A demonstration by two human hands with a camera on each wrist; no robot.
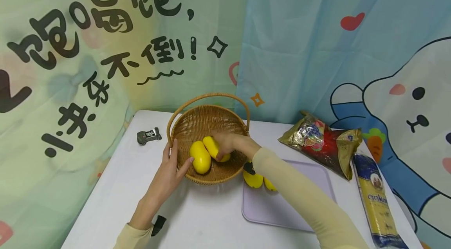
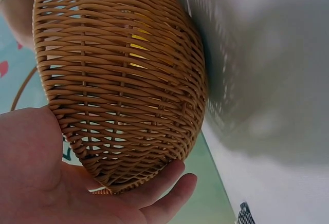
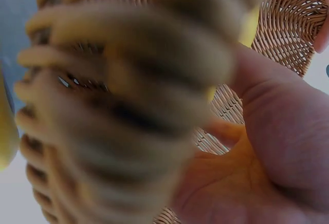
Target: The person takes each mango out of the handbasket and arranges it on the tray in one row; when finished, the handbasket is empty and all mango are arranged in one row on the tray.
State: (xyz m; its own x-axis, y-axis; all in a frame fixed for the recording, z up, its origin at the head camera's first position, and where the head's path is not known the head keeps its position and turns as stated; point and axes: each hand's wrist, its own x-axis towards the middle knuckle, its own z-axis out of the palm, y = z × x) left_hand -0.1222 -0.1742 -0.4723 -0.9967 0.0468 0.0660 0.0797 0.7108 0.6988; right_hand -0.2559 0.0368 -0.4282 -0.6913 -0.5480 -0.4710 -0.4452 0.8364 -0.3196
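A brown wicker basket (image 1: pixel 211 123) with an arched handle stands on the white table. My left hand (image 1: pixel 170 170) holds its left rim, thumb over the inside and fingers outside; the left wrist view shows that hand (image 2: pixel 67 178) along the woven side (image 2: pixel 123 75). Inside the basket lies a smooth, oval yellow fruit (image 1: pixel 201 157), mango-like, near the left thumb. Reaching in over the right rim, my right hand (image 1: pixel 227 143) grips a second yellow fruit (image 1: pixel 210 146). In the right wrist view, blurred wicker covers part of that hand (image 3: pixel 257 147), and its fingertips are hidden.
Right of the basket, a lilac tray (image 1: pixel 289 217) carries yellow fruits (image 1: pixel 253 179) partly behind my right sleeve. Farther right lie a shiny gold-and-red bag (image 1: pixel 320 141) and a long yellow-and-blue packet (image 1: pixel 378 202). A small grey bone-shaped object (image 1: pixel 149 136) lies at the left.
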